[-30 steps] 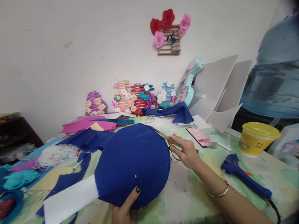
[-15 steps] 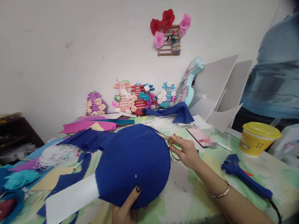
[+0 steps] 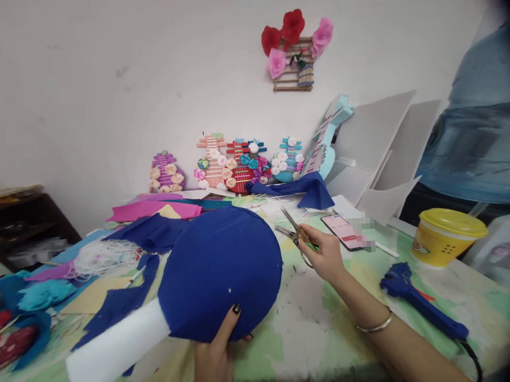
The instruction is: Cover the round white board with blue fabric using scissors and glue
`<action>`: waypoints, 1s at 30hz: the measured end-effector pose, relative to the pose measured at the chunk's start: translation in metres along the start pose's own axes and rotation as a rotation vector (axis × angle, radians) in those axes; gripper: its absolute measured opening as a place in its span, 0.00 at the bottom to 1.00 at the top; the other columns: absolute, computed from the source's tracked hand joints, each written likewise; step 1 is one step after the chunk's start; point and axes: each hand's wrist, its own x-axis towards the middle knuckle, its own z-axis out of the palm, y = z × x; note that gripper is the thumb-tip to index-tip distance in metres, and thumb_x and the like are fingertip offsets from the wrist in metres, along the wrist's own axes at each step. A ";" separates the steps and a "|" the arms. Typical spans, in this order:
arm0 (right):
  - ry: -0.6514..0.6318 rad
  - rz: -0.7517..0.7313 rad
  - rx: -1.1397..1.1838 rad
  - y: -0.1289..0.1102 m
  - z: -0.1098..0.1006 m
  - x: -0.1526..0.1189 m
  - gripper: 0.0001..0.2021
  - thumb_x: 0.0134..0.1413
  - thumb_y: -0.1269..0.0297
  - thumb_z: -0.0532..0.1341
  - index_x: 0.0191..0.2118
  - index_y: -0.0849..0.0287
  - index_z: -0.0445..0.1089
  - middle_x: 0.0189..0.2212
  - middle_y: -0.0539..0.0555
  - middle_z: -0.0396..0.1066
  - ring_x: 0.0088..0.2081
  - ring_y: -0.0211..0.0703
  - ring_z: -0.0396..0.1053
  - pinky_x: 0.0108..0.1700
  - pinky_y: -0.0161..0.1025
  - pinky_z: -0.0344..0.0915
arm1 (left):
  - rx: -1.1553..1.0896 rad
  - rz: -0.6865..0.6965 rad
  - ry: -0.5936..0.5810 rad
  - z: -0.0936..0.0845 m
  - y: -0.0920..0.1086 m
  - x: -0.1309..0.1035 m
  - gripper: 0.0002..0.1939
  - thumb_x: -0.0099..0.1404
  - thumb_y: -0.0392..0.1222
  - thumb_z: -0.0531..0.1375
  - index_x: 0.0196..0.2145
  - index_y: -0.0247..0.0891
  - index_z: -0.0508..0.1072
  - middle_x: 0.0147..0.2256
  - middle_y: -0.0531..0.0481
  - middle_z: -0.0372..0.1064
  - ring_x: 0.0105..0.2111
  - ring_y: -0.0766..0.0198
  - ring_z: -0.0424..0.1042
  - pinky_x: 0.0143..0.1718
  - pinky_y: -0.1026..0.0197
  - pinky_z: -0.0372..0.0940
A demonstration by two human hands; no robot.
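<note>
My left hand [image 3: 216, 352] grips the lower edge of a round board covered in dark blue paper [image 3: 220, 267], thumb on top and fingers underneath. A bare white handle-like strip [image 3: 118, 349] sticks out from the board at the lower left. In my right hand [image 3: 322, 253] is a pair of scissors [image 3: 297, 228], its blades spread and pointing up and left. The blades are apart from the board's right edge. Small dark bits lie on the table below them.
Blue paper scraps [image 3: 124, 303] and a tangle of white string [image 3: 104, 259] lie at left. A blue glue gun [image 3: 423, 305], a yellow tub [image 3: 448, 241] and a phone [image 3: 342, 231] are at right. Decorated paper instruments [image 3: 239, 169] line the wall.
The scissors have come away from the board's upper right edge, and their blades have opened. My left hand has shifted the board slightly left.
</note>
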 end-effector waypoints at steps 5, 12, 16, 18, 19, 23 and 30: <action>-0.204 0.272 -0.328 0.011 0.007 0.008 0.17 0.50 0.65 0.56 0.46 0.63 0.69 0.28 0.57 0.75 0.31 0.50 0.72 0.30 0.38 0.61 | 0.041 0.053 0.001 -0.001 -0.003 0.002 0.23 0.42 0.32 0.71 0.38 0.32 0.72 0.41 0.45 0.71 0.27 0.62 0.70 0.14 0.64 0.65; -0.349 0.332 -0.450 0.013 0.013 0.007 0.20 0.49 0.70 0.53 0.49 0.62 0.70 0.31 0.62 0.76 0.33 0.53 0.73 0.30 0.38 0.60 | 0.065 0.036 -0.007 -0.006 -0.010 0.007 0.26 0.43 0.35 0.71 0.42 0.32 0.71 0.44 0.41 0.70 0.29 0.61 0.71 0.16 0.64 0.67; -0.357 0.361 -0.511 0.008 0.008 0.006 0.15 0.52 0.69 0.52 0.39 0.62 0.75 0.29 0.65 0.75 0.33 0.58 0.73 0.33 0.44 0.64 | 0.076 0.028 -0.010 -0.005 -0.009 0.007 0.27 0.45 0.36 0.71 0.44 0.33 0.70 0.46 0.41 0.69 0.33 0.59 0.72 0.17 0.64 0.68; -0.314 0.327 -0.518 0.002 0.006 0.006 0.18 0.57 0.67 0.50 0.47 0.63 0.72 0.40 0.66 0.74 0.43 0.57 0.72 0.41 0.47 0.65 | 0.087 0.020 -0.022 -0.004 -0.007 0.007 0.27 0.43 0.36 0.71 0.43 0.33 0.70 0.45 0.41 0.69 0.32 0.59 0.72 0.17 0.63 0.68; -0.268 0.258 -0.496 -0.003 0.005 0.007 0.20 0.59 0.66 0.48 0.52 0.63 0.68 0.47 0.66 0.71 0.50 0.54 0.68 0.48 0.47 0.63 | 0.094 0.018 -0.032 -0.004 -0.006 0.006 0.27 0.43 0.37 0.71 0.42 0.33 0.70 0.44 0.41 0.69 0.31 0.60 0.71 0.16 0.63 0.68; -0.115 -0.219 -0.258 -0.027 0.009 0.016 0.26 0.64 0.59 0.44 0.64 0.66 0.50 0.64 0.61 0.51 0.66 0.44 0.43 0.63 0.46 0.48 | 0.089 -0.002 -0.087 -0.003 -0.005 0.007 0.27 0.45 0.43 0.71 0.42 0.33 0.69 0.44 0.42 0.69 0.26 0.63 0.70 0.15 0.62 0.68; -0.207 -0.239 -0.341 -0.068 0.031 0.023 0.35 0.62 0.50 0.48 0.67 0.63 0.36 0.67 0.62 0.35 0.67 0.57 0.27 0.60 0.70 0.32 | 0.011 -0.065 -0.181 -0.003 -0.004 0.006 0.40 0.46 0.57 0.69 0.51 0.33 0.63 0.38 0.43 0.72 0.31 0.56 0.75 0.20 0.62 0.71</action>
